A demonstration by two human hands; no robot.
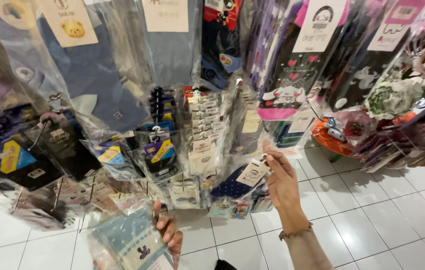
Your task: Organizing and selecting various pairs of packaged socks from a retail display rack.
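My left hand grips a clear plastic pack of light blue dotted socks low at the bottom left. My right hand, a beaded bracelet at its wrist, reaches up to the rack and pinches the white paper tag of a dark blue dotted sock pack that hangs on a hook. Both hands are in front of a display rack crowded with bagged socks.
Many sock packs in plastic hang on hooks all around: blue ones at top left, dark ones at left, cartoon-printed black ones at top right. Hair accessories and scrunchies hang at right. White tiled floor lies below.
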